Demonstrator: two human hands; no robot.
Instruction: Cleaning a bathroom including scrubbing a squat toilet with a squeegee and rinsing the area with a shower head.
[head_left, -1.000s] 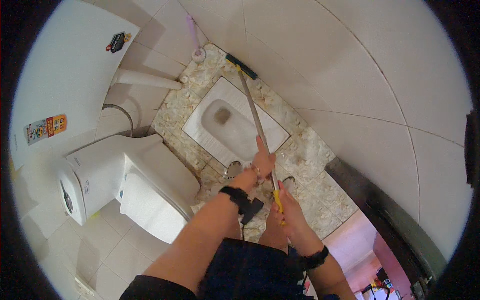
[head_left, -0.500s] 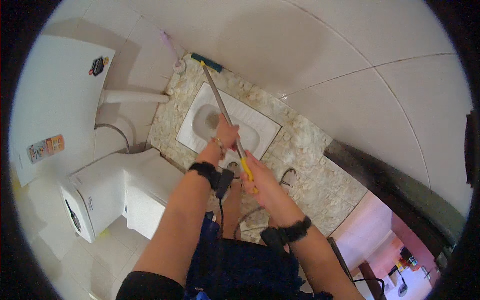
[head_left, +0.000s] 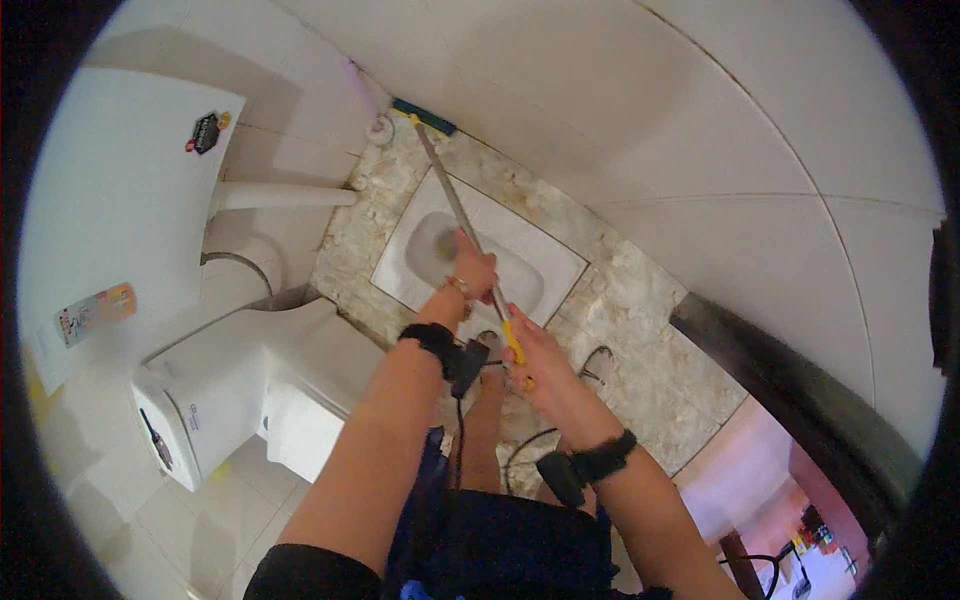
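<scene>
Both of my hands are closed round the long handle of a floor scrub brush [head_left: 455,200], which slants away toward the far corner. My left hand [head_left: 476,272] wraps the grey pole about midway, above the squat toilet [head_left: 545,255]. Nearer to me, my right hand [head_left: 537,352] grips the yellow end of the handle. Far off, the green brush head [head_left: 425,117] rests on the floor against the foot of the back wall, beyond the toilet's far edge. Its bristles are too small to make out.
A lilac toilet brush [head_left: 377,125] stands in the corner, left of the brush head. White fixtures [head_left: 230,375], a pipe [head_left: 285,196] and a hose [head_left: 245,262] line the left. Marbled floor tiles [head_left: 645,340] surround the toilet. A dark door sill [head_left: 740,345] lies at the right.
The whole view has shifted slightly, putting the scene farther right. Against the floor, the brush head has slid a little leftward along the wall, closer to the lilac brush. Both grips stay.
</scene>
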